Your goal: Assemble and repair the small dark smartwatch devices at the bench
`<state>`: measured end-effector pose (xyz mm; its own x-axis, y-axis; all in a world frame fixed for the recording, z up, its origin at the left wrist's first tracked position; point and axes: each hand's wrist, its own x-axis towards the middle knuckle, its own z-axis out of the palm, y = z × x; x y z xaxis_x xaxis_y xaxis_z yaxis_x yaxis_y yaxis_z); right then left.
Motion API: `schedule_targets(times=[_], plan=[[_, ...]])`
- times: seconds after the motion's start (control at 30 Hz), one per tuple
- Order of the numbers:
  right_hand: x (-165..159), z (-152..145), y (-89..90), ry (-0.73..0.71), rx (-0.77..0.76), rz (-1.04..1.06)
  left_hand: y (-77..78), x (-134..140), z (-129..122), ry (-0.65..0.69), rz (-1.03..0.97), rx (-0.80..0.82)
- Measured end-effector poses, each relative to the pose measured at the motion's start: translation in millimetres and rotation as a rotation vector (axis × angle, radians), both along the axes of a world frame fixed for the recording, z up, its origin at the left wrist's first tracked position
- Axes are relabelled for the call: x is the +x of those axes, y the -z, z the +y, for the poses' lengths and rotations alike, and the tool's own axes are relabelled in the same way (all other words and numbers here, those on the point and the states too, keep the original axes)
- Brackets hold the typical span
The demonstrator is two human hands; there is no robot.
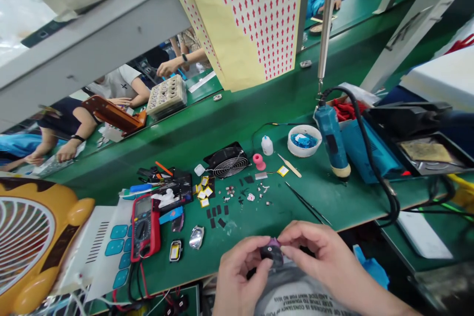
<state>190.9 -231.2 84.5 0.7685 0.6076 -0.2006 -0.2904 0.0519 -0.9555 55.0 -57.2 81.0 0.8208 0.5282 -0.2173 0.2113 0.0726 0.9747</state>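
Close to my body, just off the table's front edge, both hands are closed on a small black and purple piece (pixel 272 252) with a round pale spot on its dark face. My left hand (pixel 244 266) pinches it from the left with thumb and fingers. From the other side my right hand (pixel 313 254) grips its purple edge between thumb and fingertips. My fingers cover part of it, so I cannot tell its exact kind. On the green table, left of my hands, lie a silver watch case (pixel 196 237) and a watch body with a yellow inside (pixel 176 251).
Tweezers (pixel 307 202) lie beyond my right hand. A blue electric screwdriver (pixel 332 140) hangs at the right. A red multimeter (pixel 145 227), small batteries (pixel 203 190), a black fan (pixel 227 159) and a white bowl (pixel 304 140) stand around loose small parts. Other people work across the bench.
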Motion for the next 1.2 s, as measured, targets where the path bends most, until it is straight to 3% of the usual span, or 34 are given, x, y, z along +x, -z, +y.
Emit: schedule_targets(times=[0.2,0.47,0.83,1.07,1.2], plan=[[3,0,-2.6,-0.017,-0.036,0.033,0.9,-2,-2,0.007,-0.027,0.061],[8,4,-16.4,-0.043,-0.112,0.069,8.2,-6,4,0.089,-0.057,0.273],[12,-1,-20.7,-0.170,-0.211,0.072,9.9,-8,7,0.116,-0.055,0.281],[9,-3,-13.1,-0.170,-0.204,-0.010,12.2,-12,16,0.217,-0.055,0.366],[5,-4,-5.0,-0.134,-0.146,-0.129,8.1,-11,12,0.186,-0.064,0.333]])
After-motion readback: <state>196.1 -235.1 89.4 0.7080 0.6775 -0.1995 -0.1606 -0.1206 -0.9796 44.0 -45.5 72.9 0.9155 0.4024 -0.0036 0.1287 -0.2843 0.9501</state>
